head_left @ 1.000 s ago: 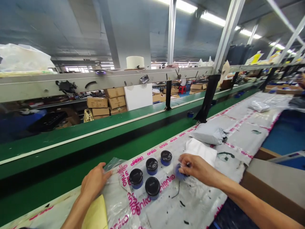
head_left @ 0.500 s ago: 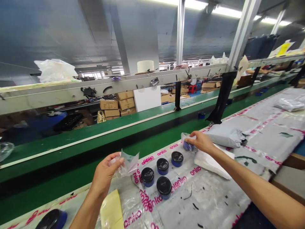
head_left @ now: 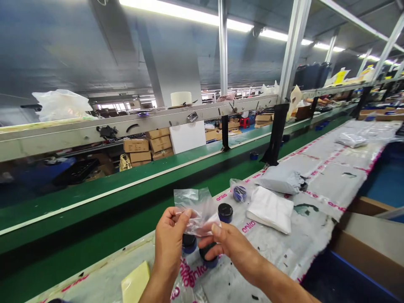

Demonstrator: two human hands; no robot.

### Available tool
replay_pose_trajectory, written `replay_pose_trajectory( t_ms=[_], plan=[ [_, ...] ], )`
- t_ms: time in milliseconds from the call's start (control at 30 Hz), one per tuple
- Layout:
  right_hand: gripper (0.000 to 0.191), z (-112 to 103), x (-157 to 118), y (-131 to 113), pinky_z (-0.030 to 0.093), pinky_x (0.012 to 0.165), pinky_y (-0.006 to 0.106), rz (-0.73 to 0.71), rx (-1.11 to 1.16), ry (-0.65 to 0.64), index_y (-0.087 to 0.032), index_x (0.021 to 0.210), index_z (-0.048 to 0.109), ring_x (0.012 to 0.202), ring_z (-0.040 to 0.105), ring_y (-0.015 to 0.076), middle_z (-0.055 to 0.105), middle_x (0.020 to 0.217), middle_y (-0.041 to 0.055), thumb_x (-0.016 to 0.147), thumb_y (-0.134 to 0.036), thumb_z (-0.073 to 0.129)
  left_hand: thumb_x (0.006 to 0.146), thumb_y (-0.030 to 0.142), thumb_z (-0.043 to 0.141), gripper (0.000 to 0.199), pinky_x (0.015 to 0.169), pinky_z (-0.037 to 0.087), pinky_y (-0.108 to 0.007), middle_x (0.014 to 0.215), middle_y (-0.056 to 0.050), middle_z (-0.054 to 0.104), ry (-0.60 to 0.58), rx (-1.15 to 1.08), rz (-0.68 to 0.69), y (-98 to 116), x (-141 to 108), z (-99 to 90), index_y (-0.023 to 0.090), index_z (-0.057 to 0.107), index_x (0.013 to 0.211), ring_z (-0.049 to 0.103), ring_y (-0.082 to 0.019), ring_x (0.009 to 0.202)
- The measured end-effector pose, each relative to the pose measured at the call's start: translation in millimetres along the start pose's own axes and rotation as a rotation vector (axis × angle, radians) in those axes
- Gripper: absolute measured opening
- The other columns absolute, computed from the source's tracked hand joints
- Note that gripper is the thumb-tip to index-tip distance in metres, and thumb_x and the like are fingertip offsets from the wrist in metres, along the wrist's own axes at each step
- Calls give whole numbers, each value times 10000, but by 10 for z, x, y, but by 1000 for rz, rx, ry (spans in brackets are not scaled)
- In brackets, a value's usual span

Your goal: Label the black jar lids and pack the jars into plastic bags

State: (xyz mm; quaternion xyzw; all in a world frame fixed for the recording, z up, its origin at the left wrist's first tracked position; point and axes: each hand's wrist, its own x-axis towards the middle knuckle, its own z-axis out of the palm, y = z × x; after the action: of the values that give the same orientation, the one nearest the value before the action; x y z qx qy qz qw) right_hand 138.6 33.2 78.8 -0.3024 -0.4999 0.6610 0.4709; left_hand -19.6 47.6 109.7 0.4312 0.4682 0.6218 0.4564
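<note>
A small clear plastic bag [head_left: 194, 202] is pinched between the thumb and fingers of my left hand [head_left: 170, 237]. My right hand [head_left: 235, 248] grips the bag's lower right side, its index finger showing through the film and its other fingers curled. Beneath my hands are round tubs with black lids and blue bases: one tub [head_left: 189, 244] is partly covered by the bag, and another tub [head_left: 210, 260] sits behind my right fingers. Just beyond stands a third tub [head_left: 225, 213]. A blue tub in a clear bag [head_left: 240, 192] lies farther along the table edge.
White folded sheets or bags [head_left: 271, 209] lie to the right, with a grey packet [head_left: 280, 180] behind. Yellow paper [head_left: 135, 283] is by my left forearm. A green conveyor [head_left: 126, 223] runs beyond the plastic-covered table [head_left: 261, 256]. Cardboard boxes [head_left: 366, 248] stand lower right.
My right hand has let go of the bagged tub and come left to the plastic bag in my left hand. My left hand has moved right with the bag. The view has shifted.
</note>
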Motion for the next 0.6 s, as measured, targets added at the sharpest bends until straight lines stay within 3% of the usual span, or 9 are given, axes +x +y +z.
replay_pose_trajectory(
  t_ms=[167, 267, 333, 433, 500, 533, 600],
  plan=[
    [519, 149, 19, 67, 546, 614, 267, -47, 69, 237, -135, 955, 746, 766, 665, 190, 716, 861, 79, 735, -602, 786, 754, 517, 773, 417, 726, 511, -277, 843, -22, 712, 80, -25, 20, -164, -74, 69, 207, 513, 855, 662, -170, 776],
    [516, 94, 32, 33, 515, 570, 245, -61, 6, 244, -122, 896, 732, 620, 637, 142, 710, 777, 56, 754, -618, 760, 748, 544, 759, 439, 726, 522, -325, 864, -53, 703, 73, 17, -3, -234, -134, 58, 198, 535, 899, 667, -205, 779],
    [522, 37, 30, -21, 499, 559, 244, -81, -50, 246, -121, 856, 714, 573, 619, 130, 703, 735, 46, 757, -632, 748, 720, 533, 780, 521, 831, 520, -386, 1072, -107, 686, 147, 72, 13, -245, -210, 49, 203, 553, 1053, 663, -257, 949],
    [513, -4, 26, -110, 492, 556, 246, -110, -111, 270, -135, 763, 667, 582, 597, 135, 670, 675, 24, 736, -639, 758, 694, 452, 812, 609, 1078, 388, -450, 1411, -103, 529, 248, 341, 289, -182, -361, 53, 261, 570, 1219, 519, -300, 1269],
    [496, 2, 27, -148, 464, 538, 231, -112, -133, 252, -148, 703, 629, 570, 557, 121, 625, 622, -1, 726, -622, 773, 711, 409, 801, 433, 1061, 399, -427, 1304, -64, 629, 97, 530, 398, -103, -437, 66, 279, 675, 1105, 562, -294, 1209],
    [488, 8, 28, -158, 450, 527, 224, -110, -133, 227, -152, 688, 615, 560, 540, 113, 606, 602, -11, 731, -613, 773, 735, 410, 780, 307, 992, 447, -406, 1155, -58, 701, -21, 560, 360, -64, -455, 71, 266, 716, 998, 619, -284, 1099],
    [479, 9, 27, -162, 437, 510, 218, -93, -112, 164, -155, 684, 604, 533, 520, 103, 579, 574, -23, 743, -602, 768, 756, 434, 759, 214, 817, 503, -349, 858, -44, 737, -203, 467, 150, -6, -452, 71, 230, 727, 814, 663, -246, 849]
  ],
)
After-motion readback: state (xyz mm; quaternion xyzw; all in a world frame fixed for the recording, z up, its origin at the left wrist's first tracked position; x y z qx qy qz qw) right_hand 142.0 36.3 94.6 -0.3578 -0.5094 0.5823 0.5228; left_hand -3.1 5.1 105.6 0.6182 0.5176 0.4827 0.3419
